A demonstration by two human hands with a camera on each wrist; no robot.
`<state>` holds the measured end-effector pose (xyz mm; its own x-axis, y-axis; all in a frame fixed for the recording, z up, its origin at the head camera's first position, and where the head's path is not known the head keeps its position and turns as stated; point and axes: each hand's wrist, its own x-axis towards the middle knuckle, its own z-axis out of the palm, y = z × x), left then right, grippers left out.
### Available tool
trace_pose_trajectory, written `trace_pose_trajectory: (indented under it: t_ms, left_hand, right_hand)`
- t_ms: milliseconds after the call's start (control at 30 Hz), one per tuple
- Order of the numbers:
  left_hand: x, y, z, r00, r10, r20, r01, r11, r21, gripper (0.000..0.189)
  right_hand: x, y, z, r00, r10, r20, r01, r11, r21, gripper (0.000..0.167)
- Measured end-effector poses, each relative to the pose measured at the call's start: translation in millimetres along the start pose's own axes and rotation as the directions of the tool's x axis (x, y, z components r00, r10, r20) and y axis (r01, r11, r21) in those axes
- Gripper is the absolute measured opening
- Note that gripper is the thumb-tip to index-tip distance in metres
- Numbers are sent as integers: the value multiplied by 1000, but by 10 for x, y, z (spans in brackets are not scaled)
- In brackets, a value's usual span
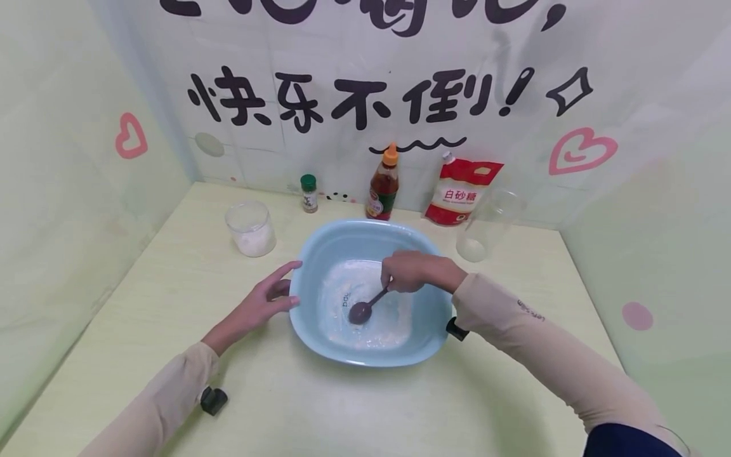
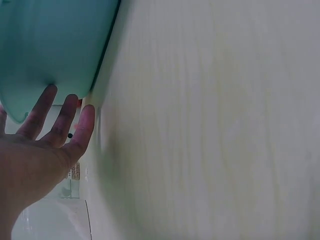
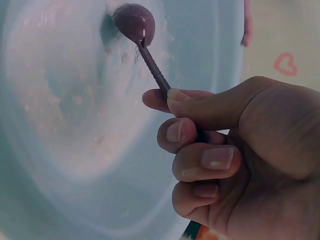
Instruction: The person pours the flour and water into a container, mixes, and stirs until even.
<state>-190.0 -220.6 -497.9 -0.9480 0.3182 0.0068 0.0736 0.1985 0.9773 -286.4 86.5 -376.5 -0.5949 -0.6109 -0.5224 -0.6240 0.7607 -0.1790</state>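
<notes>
A light blue basin (image 1: 368, 357) stands on the table with a thin layer of whitish, wet-looking contents on its bottom. My right hand (image 1: 408, 271) is over the basin and grips the handle of a dark brown spoon (image 1: 360, 312). The right wrist view shows the thumb and curled fingers round the handle, with the spoon's bowl (image 3: 135, 22) low over the whitish layer; whether it touches the bottom I cannot tell. At the basin's left side, my left hand (image 1: 264, 303) touches the rim. Its fingers (image 2: 65, 120) are spread and nearly straight against the outer wall.
Behind the basin stand a green-capped shaker (image 1: 309, 193), an orange-capped sauce bottle (image 1: 382, 187) and a red sugar pouch (image 1: 461, 192). A clear jar of white powder (image 1: 253, 236) is at the left, a clear tall glass (image 1: 482, 231) at the right. Printed walls enclose the table.
</notes>
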Motion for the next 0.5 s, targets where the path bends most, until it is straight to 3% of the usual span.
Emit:
trace_pose_trajectory:
  t_ms: [233, 400, 500]
  left_hand:
    - [2, 2, -1, 1000, -4, 3, 4, 1000, 5, 70]
    - [6, -11, -4, 1000, -2, 1, 2, 1000, 1, 70]
    - [5, -15, -2, 1000, 3, 0, -3, 1000, -9, 70]
  right_hand:
    - [1, 283, -71, 990, 97, -100, -94, 995, 36, 28]
    - [106, 168, 16, 992, 23, -124, -20, 1000, 24, 25]
    - [134, -1, 101, 996, -24, -81, 26, 999, 22, 23]
